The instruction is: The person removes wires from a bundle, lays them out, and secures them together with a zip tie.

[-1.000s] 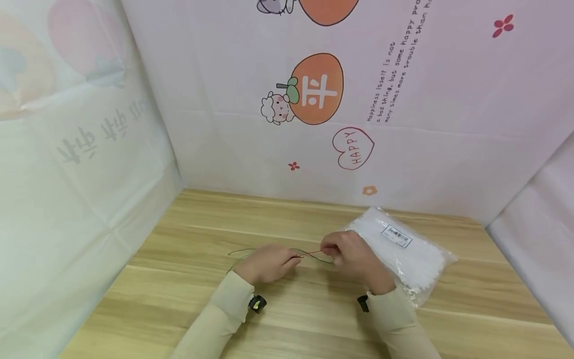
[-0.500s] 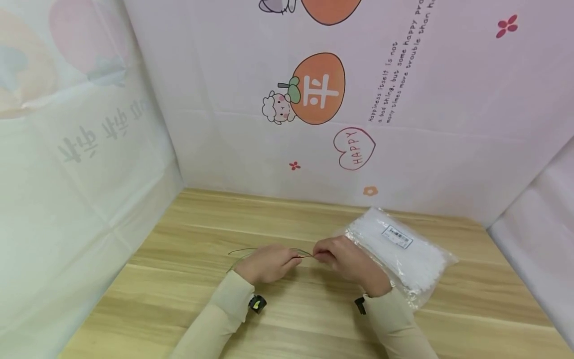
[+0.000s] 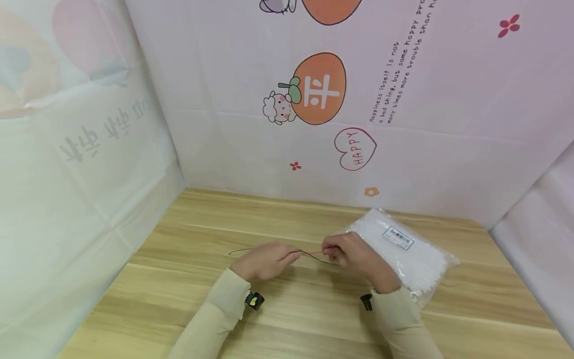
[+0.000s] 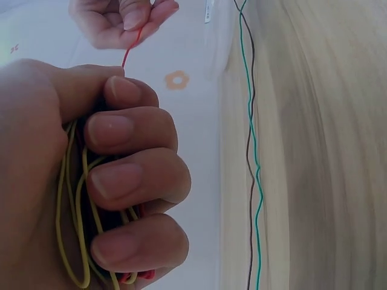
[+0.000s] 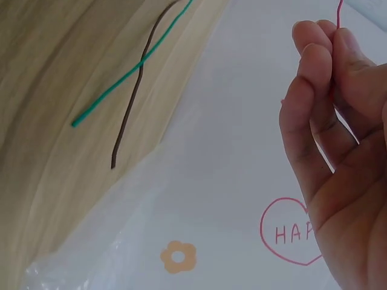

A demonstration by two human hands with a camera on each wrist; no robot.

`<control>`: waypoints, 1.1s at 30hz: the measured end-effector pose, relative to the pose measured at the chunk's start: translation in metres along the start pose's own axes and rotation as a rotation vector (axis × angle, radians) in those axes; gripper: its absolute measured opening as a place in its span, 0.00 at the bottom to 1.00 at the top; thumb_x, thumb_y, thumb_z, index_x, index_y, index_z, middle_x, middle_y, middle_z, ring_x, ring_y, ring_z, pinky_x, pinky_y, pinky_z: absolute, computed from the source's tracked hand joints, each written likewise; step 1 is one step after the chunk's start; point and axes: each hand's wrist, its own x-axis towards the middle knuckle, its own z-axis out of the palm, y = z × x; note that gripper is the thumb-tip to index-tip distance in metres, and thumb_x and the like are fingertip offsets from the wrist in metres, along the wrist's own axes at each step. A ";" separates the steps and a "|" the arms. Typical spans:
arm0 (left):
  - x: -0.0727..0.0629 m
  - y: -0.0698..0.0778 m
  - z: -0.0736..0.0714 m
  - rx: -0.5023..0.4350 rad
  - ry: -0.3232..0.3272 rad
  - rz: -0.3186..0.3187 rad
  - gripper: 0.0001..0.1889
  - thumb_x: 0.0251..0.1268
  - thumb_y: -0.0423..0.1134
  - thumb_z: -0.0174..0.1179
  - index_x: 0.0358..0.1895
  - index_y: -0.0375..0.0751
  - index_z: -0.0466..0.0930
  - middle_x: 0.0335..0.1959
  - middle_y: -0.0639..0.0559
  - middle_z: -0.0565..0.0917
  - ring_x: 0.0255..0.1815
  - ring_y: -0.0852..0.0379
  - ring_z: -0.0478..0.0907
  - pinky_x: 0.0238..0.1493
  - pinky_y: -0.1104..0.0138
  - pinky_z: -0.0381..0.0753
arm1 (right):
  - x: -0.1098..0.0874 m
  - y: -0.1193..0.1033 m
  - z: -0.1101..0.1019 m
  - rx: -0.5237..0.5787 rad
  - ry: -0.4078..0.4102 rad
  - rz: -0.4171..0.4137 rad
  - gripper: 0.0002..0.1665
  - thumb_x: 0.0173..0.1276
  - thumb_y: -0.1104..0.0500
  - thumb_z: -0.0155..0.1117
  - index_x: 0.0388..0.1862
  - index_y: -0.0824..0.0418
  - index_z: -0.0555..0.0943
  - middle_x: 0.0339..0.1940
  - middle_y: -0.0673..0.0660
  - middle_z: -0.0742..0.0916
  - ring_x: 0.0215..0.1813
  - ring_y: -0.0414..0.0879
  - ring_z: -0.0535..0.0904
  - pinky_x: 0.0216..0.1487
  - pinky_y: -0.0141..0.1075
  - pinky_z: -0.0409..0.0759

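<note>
In the left wrist view my left hand (image 4: 130,163) has its fingers curled round a bundle of looped yellow wire (image 4: 58,199) and red wire. A thin red wire (image 4: 129,51) rises from beside the thumb, stretched to my right hand (image 3: 352,255). That hand pinches the wire between thumb and fingertips, a short gap from the left one. A green wire (image 4: 257,229) and a brown wire (image 4: 250,235) lie across the wooden table, twisting round each other. Their loose ends cross near the table's far side in the right wrist view. The inside of the bundle is hidden by my fingers.
Just right of my right hand lies a clear plastic bag (image 3: 410,259) of white contents with a printed label (image 3: 397,238). White printed cloth (image 3: 251,149) hangs behind the wooden table (image 3: 314,319) and at both sides.
My right hand moved left to meet the left hand at half a second ago, then drew back right, with red wire showing between them again. The left hand has barely shifted.
</note>
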 end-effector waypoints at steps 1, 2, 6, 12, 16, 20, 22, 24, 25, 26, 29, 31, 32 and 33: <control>-0.001 -0.001 -0.001 -0.010 0.004 -0.009 0.22 0.90 0.49 0.40 0.52 0.44 0.84 0.27 0.61 0.71 0.31 0.63 0.70 0.43 0.65 0.75 | -0.001 0.001 -0.003 0.004 -0.011 0.028 0.11 0.69 0.74 0.68 0.31 0.60 0.85 0.22 0.48 0.85 0.26 0.32 0.76 0.31 0.29 0.79; -0.001 -0.003 -0.002 -0.023 0.007 -0.016 0.22 0.90 0.49 0.40 0.52 0.43 0.84 0.28 0.60 0.71 0.33 0.62 0.71 0.45 0.64 0.76 | -0.002 0.001 -0.005 0.007 -0.020 0.055 0.12 0.70 0.74 0.67 0.32 0.59 0.86 0.22 0.47 0.85 0.27 0.32 0.76 0.32 0.29 0.80; -0.003 -0.006 -0.007 -0.072 0.008 -0.028 0.22 0.90 0.49 0.39 0.45 0.41 0.81 0.28 0.60 0.71 0.36 0.61 0.73 0.47 0.62 0.75 | -0.005 0.005 -0.012 0.024 -0.028 0.105 0.16 0.70 0.77 0.63 0.32 0.57 0.85 0.22 0.45 0.85 0.28 0.30 0.75 0.34 0.31 0.81; -0.007 -0.011 -0.012 -0.131 -0.018 -0.021 0.24 0.90 0.49 0.38 0.45 0.36 0.79 0.26 0.60 0.66 0.27 0.63 0.64 0.35 0.68 0.69 | -0.006 0.007 -0.013 0.025 -0.013 0.108 0.19 0.68 0.79 0.62 0.31 0.55 0.84 0.21 0.45 0.85 0.27 0.29 0.76 0.35 0.31 0.80; -0.010 -0.017 -0.014 -0.148 -0.012 -0.031 0.23 0.90 0.50 0.39 0.46 0.39 0.80 0.26 0.60 0.65 0.27 0.63 0.63 0.34 0.68 0.68 | -0.008 0.007 -0.015 0.035 -0.008 0.120 0.18 0.69 0.78 0.63 0.31 0.55 0.85 0.22 0.45 0.85 0.27 0.30 0.77 0.35 0.31 0.80; -0.013 -0.022 -0.017 -0.150 -0.014 -0.041 0.24 0.90 0.51 0.39 0.44 0.37 0.80 0.26 0.60 0.65 0.28 0.63 0.64 0.36 0.67 0.69 | -0.012 0.010 -0.017 0.025 0.016 0.113 0.18 0.71 0.76 0.64 0.31 0.55 0.85 0.20 0.45 0.85 0.26 0.30 0.76 0.34 0.31 0.79; -0.016 -0.024 -0.020 -0.152 -0.011 -0.051 0.25 0.90 0.51 0.38 0.45 0.38 0.81 0.26 0.60 0.66 0.29 0.62 0.65 0.38 0.65 0.70 | -0.013 0.013 -0.018 0.010 0.035 0.110 0.18 0.71 0.76 0.64 0.30 0.53 0.84 0.20 0.45 0.84 0.26 0.29 0.75 0.33 0.30 0.79; -0.018 -0.026 -0.023 -0.165 -0.009 -0.061 0.25 0.90 0.52 0.38 0.47 0.38 0.82 0.27 0.59 0.65 0.29 0.61 0.65 0.39 0.64 0.70 | -0.015 0.015 -0.019 -0.006 0.059 0.115 0.18 0.70 0.76 0.65 0.29 0.53 0.84 0.19 0.44 0.84 0.26 0.29 0.74 0.33 0.30 0.78; -0.019 -0.027 -0.024 -0.171 -0.008 -0.067 0.25 0.90 0.52 0.38 0.48 0.38 0.82 0.26 0.58 0.65 0.29 0.61 0.65 0.40 0.63 0.70 | -0.016 0.017 -0.020 -0.017 0.070 0.117 0.18 0.70 0.76 0.66 0.28 0.53 0.83 0.19 0.44 0.83 0.26 0.29 0.74 0.33 0.31 0.78; -0.020 -0.028 -0.025 -0.176 -0.006 -0.071 0.25 0.90 0.51 0.38 0.48 0.38 0.82 0.27 0.58 0.65 0.29 0.61 0.64 0.40 0.63 0.70 | -0.017 0.018 -0.021 -0.020 0.079 0.122 0.18 0.69 0.75 0.66 0.28 0.53 0.83 0.19 0.43 0.83 0.26 0.29 0.74 0.33 0.31 0.78; -0.023 -0.032 -0.029 -0.184 -0.008 -0.069 0.25 0.90 0.50 0.37 0.45 0.36 0.81 0.28 0.55 0.67 0.30 0.60 0.65 0.42 0.62 0.71 | -0.019 0.020 -0.023 -0.031 0.092 0.140 0.17 0.69 0.74 0.67 0.28 0.54 0.84 0.19 0.42 0.83 0.25 0.29 0.75 0.33 0.31 0.77; -0.023 -0.034 -0.030 -0.178 -0.017 -0.065 0.25 0.91 0.49 0.37 0.45 0.35 0.80 0.32 0.51 0.74 0.34 0.58 0.70 0.45 0.60 0.74 | -0.020 0.022 -0.024 -0.038 0.087 0.140 0.16 0.70 0.73 0.67 0.28 0.53 0.84 0.19 0.42 0.83 0.26 0.28 0.75 0.33 0.31 0.78; -0.024 -0.035 -0.030 -0.175 -0.019 -0.063 0.25 0.91 0.49 0.36 0.48 0.35 0.81 0.35 0.49 0.78 0.38 0.57 0.73 0.48 0.59 0.76 | -0.020 0.023 -0.025 -0.036 0.084 0.141 0.16 0.70 0.73 0.67 0.28 0.54 0.84 0.19 0.42 0.84 0.26 0.28 0.76 0.33 0.31 0.78; -0.024 -0.036 -0.031 -0.167 -0.020 -0.062 0.26 0.91 0.49 0.36 0.51 0.35 0.82 0.40 0.47 0.82 0.42 0.56 0.76 0.52 0.57 0.78 | -0.021 0.024 -0.025 -0.040 0.083 0.142 0.15 0.70 0.73 0.67 0.29 0.54 0.84 0.19 0.42 0.84 0.26 0.28 0.76 0.33 0.31 0.78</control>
